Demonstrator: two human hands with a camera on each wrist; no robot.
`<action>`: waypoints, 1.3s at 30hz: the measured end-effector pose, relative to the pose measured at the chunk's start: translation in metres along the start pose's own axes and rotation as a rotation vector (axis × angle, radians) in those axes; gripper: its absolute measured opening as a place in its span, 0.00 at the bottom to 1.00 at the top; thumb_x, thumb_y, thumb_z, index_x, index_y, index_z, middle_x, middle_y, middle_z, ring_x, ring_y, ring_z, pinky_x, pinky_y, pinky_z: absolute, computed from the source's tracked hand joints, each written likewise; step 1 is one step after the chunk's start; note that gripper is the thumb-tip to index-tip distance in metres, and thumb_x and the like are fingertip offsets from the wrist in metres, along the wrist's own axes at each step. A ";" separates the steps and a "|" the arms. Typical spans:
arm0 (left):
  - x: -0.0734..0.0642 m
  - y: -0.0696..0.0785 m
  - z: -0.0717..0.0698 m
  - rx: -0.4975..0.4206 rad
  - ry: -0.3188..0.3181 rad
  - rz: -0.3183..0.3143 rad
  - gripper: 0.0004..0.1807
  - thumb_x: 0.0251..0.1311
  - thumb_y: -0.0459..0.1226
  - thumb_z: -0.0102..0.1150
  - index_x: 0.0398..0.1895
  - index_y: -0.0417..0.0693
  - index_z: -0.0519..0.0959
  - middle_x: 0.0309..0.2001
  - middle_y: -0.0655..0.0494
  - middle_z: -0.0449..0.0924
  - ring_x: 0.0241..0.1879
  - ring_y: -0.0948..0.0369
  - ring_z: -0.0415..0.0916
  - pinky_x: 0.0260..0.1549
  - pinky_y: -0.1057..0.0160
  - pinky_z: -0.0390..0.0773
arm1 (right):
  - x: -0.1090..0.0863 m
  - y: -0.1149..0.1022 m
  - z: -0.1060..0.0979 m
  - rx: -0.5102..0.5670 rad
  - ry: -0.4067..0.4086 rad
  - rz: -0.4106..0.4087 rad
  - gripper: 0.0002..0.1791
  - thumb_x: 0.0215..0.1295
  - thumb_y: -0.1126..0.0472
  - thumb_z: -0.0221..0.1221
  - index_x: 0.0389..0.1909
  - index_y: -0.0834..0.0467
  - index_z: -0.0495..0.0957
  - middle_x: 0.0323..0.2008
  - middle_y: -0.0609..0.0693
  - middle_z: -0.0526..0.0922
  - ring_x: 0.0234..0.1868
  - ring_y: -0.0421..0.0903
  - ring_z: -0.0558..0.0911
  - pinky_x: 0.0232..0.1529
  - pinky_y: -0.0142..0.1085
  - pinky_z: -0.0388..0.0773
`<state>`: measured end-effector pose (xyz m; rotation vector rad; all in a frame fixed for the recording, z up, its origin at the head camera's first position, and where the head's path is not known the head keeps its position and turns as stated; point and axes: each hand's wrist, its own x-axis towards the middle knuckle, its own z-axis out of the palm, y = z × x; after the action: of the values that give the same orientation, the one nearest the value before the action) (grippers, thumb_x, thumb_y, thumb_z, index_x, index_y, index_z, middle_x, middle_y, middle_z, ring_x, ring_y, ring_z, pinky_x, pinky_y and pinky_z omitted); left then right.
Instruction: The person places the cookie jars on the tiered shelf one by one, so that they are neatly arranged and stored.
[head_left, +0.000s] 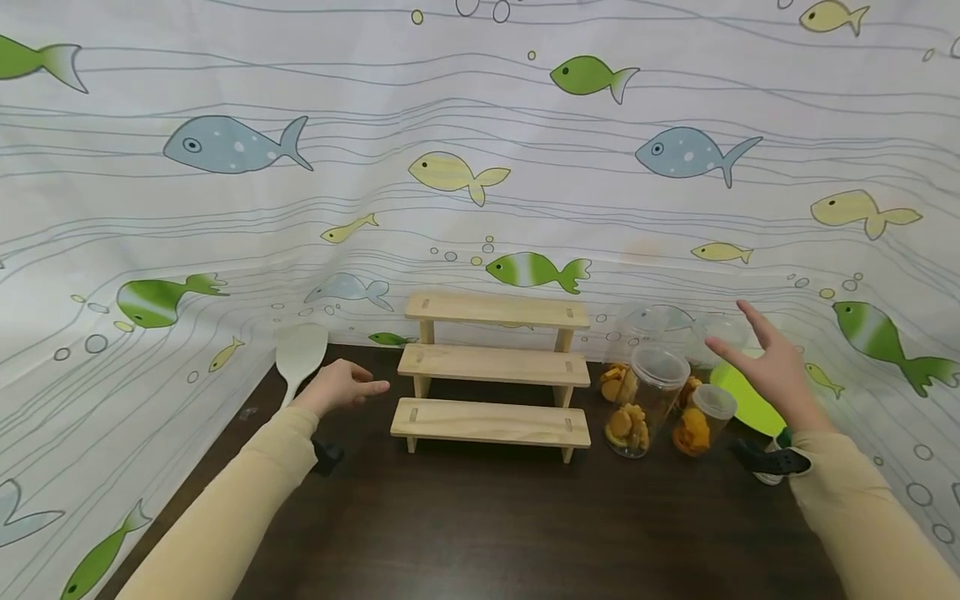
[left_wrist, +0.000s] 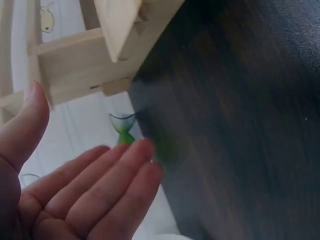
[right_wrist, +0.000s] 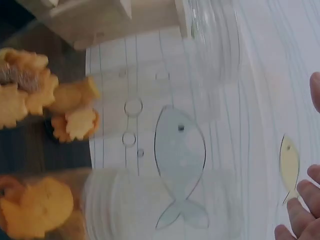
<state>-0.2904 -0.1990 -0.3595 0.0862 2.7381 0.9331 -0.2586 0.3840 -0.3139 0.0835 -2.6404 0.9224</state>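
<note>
My left hand point(head_left: 345, 387) hovers at the left of a three-step wooden rack point(head_left: 491, 421), fingers extended and nothing held. In the left wrist view its fingers point(left_wrist: 115, 192) lie together with the thumb apart, close to the rack's end. My right hand point(head_left: 780, 375) is raised over the right side, thumb and fingers spread, holding nothing. Below and left of it stand clear jars: a tall jar of biscuits point(head_left: 656, 387), a smaller jar with orange snacks point(head_left: 693, 425), and others behind. In the right wrist view, jars of biscuits point(right_wrist: 30, 92) fill the left side, with fingertips point(right_wrist: 302, 217) at the right edge.
A white spatula-shaped utensil point(head_left: 300, 354) leans at the back left corner behind the left hand. A bright green flat piece point(head_left: 742, 400) sits at the right behind the jars. Fish-printed white cloth point(head_left: 480, 100) surrounds the dark tabletop point(head_left: 480, 525) at the back and sides.
</note>
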 end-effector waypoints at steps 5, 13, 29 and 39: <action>0.010 -0.008 0.011 -0.115 -0.051 -0.053 0.34 0.59 0.50 0.62 0.54 0.26 0.73 0.48 0.34 0.79 0.43 0.47 0.82 0.40 0.55 0.84 | 0.009 0.015 -0.005 0.046 -0.009 0.025 0.44 0.67 0.44 0.55 0.75 0.51 0.43 0.73 0.63 0.44 0.69 0.72 0.48 0.60 0.71 0.51; 0.023 -0.010 0.030 -0.288 -0.105 -0.105 0.25 0.63 0.38 0.59 0.52 0.21 0.72 0.46 0.31 0.79 0.45 0.44 0.81 0.40 0.52 0.84 | 0.020 0.042 -0.011 0.161 -0.069 0.094 0.43 0.68 0.44 0.53 0.75 0.53 0.42 0.73 0.62 0.39 0.71 0.66 0.42 0.65 0.66 0.45; 0.032 -0.022 0.037 -0.406 -0.246 -0.153 0.21 0.63 0.36 0.59 0.51 0.25 0.75 0.36 0.44 0.84 0.33 0.58 0.83 0.37 0.58 0.85 | 0.042 0.055 0.001 0.256 -0.244 0.149 0.49 0.69 0.45 0.53 0.74 0.59 0.32 0.73 0.62 0.34 0.71 0.64 0.41 0.66 0.64 0.46; 0.039 -0.011 0.045 -0.412 -0.230 -0.182 0.21 0.62 0.35 0.59 0.51 0.24 0.74 0.32 0.48 0.84 0.30 0.60 0.83 0.35 0.60 0.85 | 0.048 0.069 -0.002 0.223 -0.303 0.180 0.47 0.69 0.43 0.52 0.74 0.59 0.34 0.71 0.71 0.35 0.70 0.72 0.41 0.64 0.69 0.46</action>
<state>-0.3168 -0.1757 -0.4093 -0.1214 2.2532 1.3175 -0.3143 0.4422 -0.3379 0.0422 -2.8424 1.3593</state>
